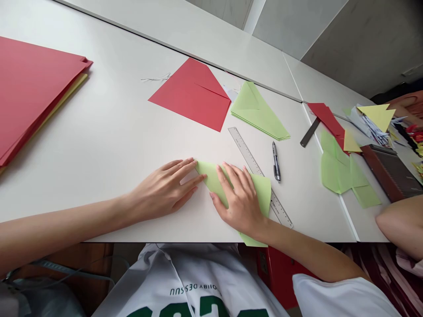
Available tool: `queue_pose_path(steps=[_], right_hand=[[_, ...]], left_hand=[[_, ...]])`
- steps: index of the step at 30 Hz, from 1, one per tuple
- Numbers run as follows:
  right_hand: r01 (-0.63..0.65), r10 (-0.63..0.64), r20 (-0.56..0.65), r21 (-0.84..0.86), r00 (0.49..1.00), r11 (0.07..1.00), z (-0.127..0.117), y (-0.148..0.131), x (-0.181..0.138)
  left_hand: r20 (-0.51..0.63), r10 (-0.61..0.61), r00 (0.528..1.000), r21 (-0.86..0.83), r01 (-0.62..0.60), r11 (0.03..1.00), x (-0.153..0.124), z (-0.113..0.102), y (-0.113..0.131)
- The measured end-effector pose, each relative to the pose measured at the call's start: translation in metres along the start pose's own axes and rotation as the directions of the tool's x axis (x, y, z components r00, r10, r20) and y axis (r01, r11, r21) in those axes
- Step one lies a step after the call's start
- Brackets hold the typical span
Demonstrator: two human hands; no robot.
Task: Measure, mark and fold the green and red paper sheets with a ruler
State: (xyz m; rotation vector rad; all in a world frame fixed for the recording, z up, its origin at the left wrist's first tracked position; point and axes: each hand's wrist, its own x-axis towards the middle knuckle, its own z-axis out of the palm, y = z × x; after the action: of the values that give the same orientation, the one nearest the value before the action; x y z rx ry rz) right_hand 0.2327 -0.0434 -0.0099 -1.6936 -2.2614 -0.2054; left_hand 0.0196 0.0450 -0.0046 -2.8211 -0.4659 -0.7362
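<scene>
A light green sheet of paper (211,178) lies near the front edge of the white table (109,132), partly folded, with one corner hanging over the edge. My right hand (239,200) lies flat on it, fingers stretched out, pressing it down. My left hand (163,191) rests just left of the sheet, fingers extended, fingertips touching the paper's left tip. Neither hand grips anything.
A clear ruler (254,169) and a pen (276,162) lie right of my hands. Behind them are a folded red sheet (193,94) and a stack of folded green paper (257,112). A red paper pile (29,92) sits far left. Another person's arm (399,220) and paper scraps lie right.
</scene>
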Motion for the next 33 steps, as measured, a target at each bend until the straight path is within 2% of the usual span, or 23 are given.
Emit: queue_pose_path(steps=[6,14,18,22,26,33], right_hand=[[-0.014,0.014,0.007,-0.001,1.0,1.0,0.0,-0.001,0.001],[-0.018,0.016,0.06,0.032,0.998,0.999,-0.001,-0.004,0.001],[0.005,-0.012,0.056,0.117,0.998,0.993,-0.007,0.01,0.007],[-0.029,0.024,0.035,0.179,0.999,0.983,-0.017,0.03,0.011],[0.007,-0.015,0.054,0.161,0.998,0.987,-0.016,0.033,0.006],[0.037,-0.041,0.044,0.089,0.998,0.995,-0.004,0.021,-0.003]], left_hand=[[0.043,-0.046,0.998,-0.027,0.048,0.998,0.0,0.0,0.0],[0.075,0.068,0.995,-0.051,-0.065,0.997,-0.001,-0.002,-0.001],[0.116,0.064,0.991,-0.039,-0.06,0.997,-0.002,-0.004,-0.002],[0.138,0.04,0.99,-0.015,-0.038,0.999,0.0,-0.005,-0.008],[0.096,-0.001,0.995,0.003,0.0,1.0,0.001,-0.005,-0.013],[0.003,0.028,1.0,0.04,-0.028,0.999,0.002,-0.002,-0.013]])
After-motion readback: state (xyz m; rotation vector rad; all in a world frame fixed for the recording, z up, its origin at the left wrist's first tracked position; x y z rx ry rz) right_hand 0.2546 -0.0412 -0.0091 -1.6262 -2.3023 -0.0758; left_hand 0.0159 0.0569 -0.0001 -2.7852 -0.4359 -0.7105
